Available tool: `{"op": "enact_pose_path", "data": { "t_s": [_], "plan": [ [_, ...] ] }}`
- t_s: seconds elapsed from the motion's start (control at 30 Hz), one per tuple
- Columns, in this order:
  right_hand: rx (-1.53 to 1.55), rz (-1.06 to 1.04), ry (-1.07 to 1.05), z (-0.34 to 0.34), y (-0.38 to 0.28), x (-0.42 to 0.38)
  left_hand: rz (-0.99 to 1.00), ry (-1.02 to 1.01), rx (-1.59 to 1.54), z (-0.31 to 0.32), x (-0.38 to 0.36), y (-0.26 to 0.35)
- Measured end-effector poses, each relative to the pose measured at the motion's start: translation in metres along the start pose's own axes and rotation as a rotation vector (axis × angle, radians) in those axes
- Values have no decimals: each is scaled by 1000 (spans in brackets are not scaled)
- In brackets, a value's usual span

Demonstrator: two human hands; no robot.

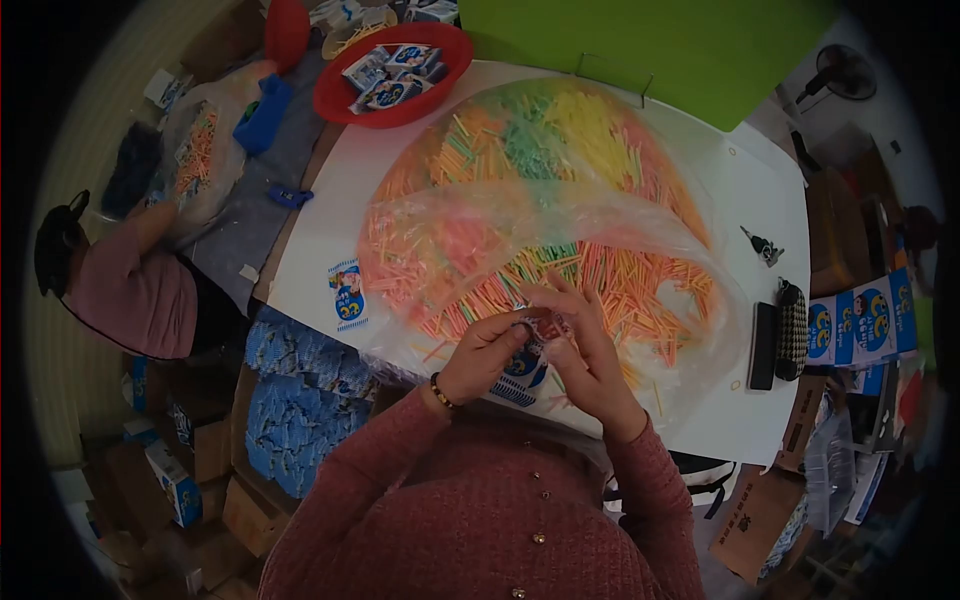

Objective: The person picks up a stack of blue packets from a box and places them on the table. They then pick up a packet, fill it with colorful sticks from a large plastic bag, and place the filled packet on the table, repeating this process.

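Observation:
Both hands meet over the near edge of a big clear plastic bag (600, 215) full of thin coloured sticks (490, 290) in pink, orange, yellow and green. My left hand (480, 358) pinches one side of a small, crinkled, see-through packet (543, 326). On its other side, the fingers of my right hand (592, 372) are closed, with the upper fingers raised. What lies inside the packet is too small to make out. Just below my hands are blue-and-white printed packets (520, 380), partly hidden. Left of the bag, another such packet (348, 295) lies flat on the white table (320, 210).
A red bowl (335, 100) of packets stands at the back left. A black case (762, 345), a patterned pouch (792, 330) and keys (763, 246) lie at right. Blue packets fill a box (300, 410) at lower left. Another person (140, 290) works at left.

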State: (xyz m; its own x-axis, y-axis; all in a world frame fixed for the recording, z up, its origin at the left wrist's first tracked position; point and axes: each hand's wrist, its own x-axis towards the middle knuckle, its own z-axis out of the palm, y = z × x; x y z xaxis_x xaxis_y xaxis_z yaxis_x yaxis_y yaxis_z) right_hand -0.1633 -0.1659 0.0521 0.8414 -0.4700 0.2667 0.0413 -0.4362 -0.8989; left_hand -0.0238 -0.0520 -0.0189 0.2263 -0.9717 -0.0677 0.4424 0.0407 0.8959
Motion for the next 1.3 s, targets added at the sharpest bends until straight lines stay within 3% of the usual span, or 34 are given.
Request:
{"op": "enact_pose_path", "data": {
  "t_s": [0.03,0.07,0.1,0.13,0.2,0.23,0.3,0.33,0.4,0.47,0.5,0.57,0.6,0.63,0.67,0.73,0.77,0.8,0.87,0.93,0.97,1.03,1.1,1.17,1.23,1.3],
  "plan": [
    [-6,-7,-1,-3,-1,2,61,-32,-59,3,7,1],
    [135,-15,131,-5,-1,5,121,-64,-119,5,12,2],
    [276,-23,261,-8,-2,7,131,-66,-120,6,14,4],
    [271,-30,257,-14,1,5,95,-65,-221,6,16,6],
    [184,171,379,-25,6,0,64,-60,-321,7,18,9],
    [185,165,373,-24,8,-1,72,-40,-304,8,18,9],
    [-299,166,82,-17,7,0,81,-12,-284,8,15,11],
    [-335,6,142,-8,16,-1,30,8,-176,8,11,13],
    [-394,-97,171,-5,14,-6,-17,39,-64,5,8,13],
    [-438,-204,190,-2,18,-5,317,18,123,2,4,11],
    [-437,-234,154,2,21,-2,313,39,133,-3,1,13],
    [-408,-281,112,9,20,-1,543,-59,480,-18,-2,25],
    [-199,-48,106,10,10,-7,542,-34,505,-20,-10,35],
    [8,189,88,10,7,-9,455,92,332,-22,-20,44],
    [123,108,178,9,14,-6,369,211,152,-24,-27,51],
    [503,387,327,-6,7,-12,326,454,300,-56,-42,71],
    [584,521,370,-17,3,-17,348,589,325,-66,-44,85],
    [581,525,375,-27,11,-23,369,721,346,-77,-45,98],
    [781,590,442,-44,31,-40,337,816,560,-125,-46,100],
    [792,560,487,-50,35,-47,326,826,872,-183,-42,79],
    [814,511,509,-53,37,-51,101,832,918,-177,-41,86],
    [618,456,578,-59,42,-59,579,865,1701,-181,-32,76],
    [426,404,637,-62,36,-75,646,818,1616,-137,-27,86],
    [34,443,383,-62,21,-88,654,627,1624,-92,-29,80],
    [-137,302,95,-40,13,-87,486,385,1576,-48,-28,63],
    [-298,112,-108,-12,7,-80,406,299,1572,-25,-23,43]
  ]
}}
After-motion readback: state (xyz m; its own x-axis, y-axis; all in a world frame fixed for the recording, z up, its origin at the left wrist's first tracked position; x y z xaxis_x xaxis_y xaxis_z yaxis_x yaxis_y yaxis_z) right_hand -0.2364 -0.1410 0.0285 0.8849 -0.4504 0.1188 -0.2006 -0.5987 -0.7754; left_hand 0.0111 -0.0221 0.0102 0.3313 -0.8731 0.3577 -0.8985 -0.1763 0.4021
